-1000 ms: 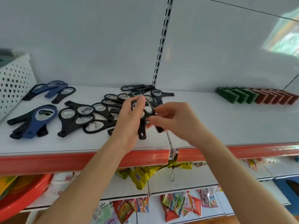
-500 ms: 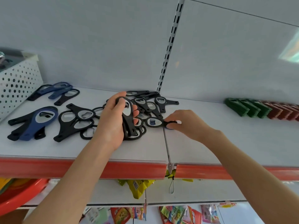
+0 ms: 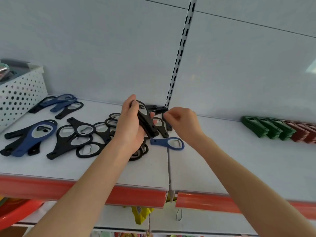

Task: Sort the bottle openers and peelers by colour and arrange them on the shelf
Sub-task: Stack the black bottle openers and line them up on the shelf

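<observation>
My left hand (image 3: 130, 129) grips a stack of black bottle openers (image 3: 145, 117) above the white shelf (image 3: 222, 159). My right hand (image 3: 183, 124) pinches the ring of another black opener (image 3: 165, 117) near the back wall. A blue opener (image 3: 168, 142) lies flat between my hands. Loose black openers (image 3: 77, 139) are scattered left of my left hand. Further left lie a blue opener (image 3: 34, 134) and a blue and black group (image 3: 58, 104).
Rows of green peelers (image 3: 266, 126) and red ones (image 3: 302, 132) stand at the right. A white perforated basket (image 3: 20, 94) sits at the far left. The shelf has a red front strip (image 3: 133, 194); snack packets hang below.
My left hand has lifted the stack of black openers higher and further back. My right hand has moved back to another black opener. A blue opener now lies uncovered between them.
</observation>
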Available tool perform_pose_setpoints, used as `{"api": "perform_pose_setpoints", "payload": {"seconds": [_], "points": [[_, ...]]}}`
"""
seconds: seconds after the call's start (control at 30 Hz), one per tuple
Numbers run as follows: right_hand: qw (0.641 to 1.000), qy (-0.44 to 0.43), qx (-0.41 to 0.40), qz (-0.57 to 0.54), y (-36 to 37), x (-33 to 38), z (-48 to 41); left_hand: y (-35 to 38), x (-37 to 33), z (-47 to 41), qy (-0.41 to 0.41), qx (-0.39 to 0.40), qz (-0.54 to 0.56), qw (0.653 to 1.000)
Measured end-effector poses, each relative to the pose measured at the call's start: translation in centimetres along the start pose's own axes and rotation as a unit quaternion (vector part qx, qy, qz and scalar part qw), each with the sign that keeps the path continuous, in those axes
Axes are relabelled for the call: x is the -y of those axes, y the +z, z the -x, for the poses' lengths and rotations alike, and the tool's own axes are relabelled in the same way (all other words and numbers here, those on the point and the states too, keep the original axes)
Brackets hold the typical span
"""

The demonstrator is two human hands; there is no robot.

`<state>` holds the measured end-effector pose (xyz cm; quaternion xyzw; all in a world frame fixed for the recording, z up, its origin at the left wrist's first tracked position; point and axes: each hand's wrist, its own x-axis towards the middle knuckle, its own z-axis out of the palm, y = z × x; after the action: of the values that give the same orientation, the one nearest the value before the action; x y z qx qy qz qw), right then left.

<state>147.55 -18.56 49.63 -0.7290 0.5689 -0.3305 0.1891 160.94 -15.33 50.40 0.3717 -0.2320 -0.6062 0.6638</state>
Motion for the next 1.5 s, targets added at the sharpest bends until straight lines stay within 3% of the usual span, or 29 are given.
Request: {"api": "perform_pose_setpoints", "payload": {"seconds": [0.1, 0.2, 0.27, 0.37, 0.47, 0.6, 0.67, 0.73, 0.8, 0.87, 1.0, 1.13, 1.27, 1.37, 1.5], "points": [[0.983, 0.065, 0.079, 0.153, 1.0, -2.2, -2.0, 0.2, 0.3, -0.1, -0.007, 0.0, 0.001, 1.0], [0.976, 0.088, 0.102, 0.172, 1.0, -3.0, -2.8, 0.3, 0.6, 0.0, -0.014, -0.002, -0.016, 1.0], [0.981, 0.109, 0.081, 0.135, 0.0, -3.3, -3.0, 0.3, 0.6, 0.0, -0.017, -0.008, -0.028, 0.999], [0.989, 0.134, 0.042, -0.04, -2.1, -2.8, -2.2, 0.3, 0.8, -0.4, -0.012, -0.011, -0.051, 0.999], [0.987, 0.044, 0.065, -0.138, -3.1, -0.7, -0.3, 0.7, 1.2, -0.7, -0.009, 0.009, -0.067, 0.998], [0.975, -0.032, 0.152, -0.156, -2.8, 0.6, 0.5, 1.3, 1.3, -0.5, -0.002, 0.009, -0.071, 0.997], [0.991, -0.041, 0.105, -0.075, -2.4, -1.0, -1.3, 0.9, 1.1, -0.5, -0.002, 0.0, -0.053, 0.999], [0.993, -0.026, 0.085, 0.082, -2.0, -3.2, -3.3, 0.3, 1.0, -0.5, 0.008, -0.004, -0.048, 0.999], [0.973, -0.003, 0.133, 0.19, -1.6, -5.2, -4.5, -0.1, 0.8, -0.4, 0.018, 0.0, -0.072, 0.997], [0.965, 0.019, 0.156, 0.211, -1.3, -6.5, -4.6, -0.5, 0.6, -0.2, 0.025, 0.009, -0.097, 0.995], [0.985, 0.044, 0.096, 0.139, -2.0, -6.6, -3.8, -0.8, 0.7, -0.3, 0.029, 0.011, -0.104, 0.994], [0.997, 0.02, 0.034, -0.061, -2.8, -3.3, -1.4, -0.5, 1.1, -0.8, -0.007, 0.001, -0.071, 0.997], [0.984, -0.066, 0.119, -0.114, -1.7, 0.4, 0.7, -0.1, 1.3, -0.8, 0.021, 0.0, -0.092, 0.996], [0.993, -0.049, 0.1, -0.035, -1.1, -0.4, -0.5, -0.7, 0.7, -0.6, 0.034, -0.019, -0.094, 0.995], [0.967, 0.016, 0.184, 0.173, -0.2, -2.8, -1.7, -2.1, -0.5, -0.3, 0.042, -0.036, -0.083, 0.995]]}}
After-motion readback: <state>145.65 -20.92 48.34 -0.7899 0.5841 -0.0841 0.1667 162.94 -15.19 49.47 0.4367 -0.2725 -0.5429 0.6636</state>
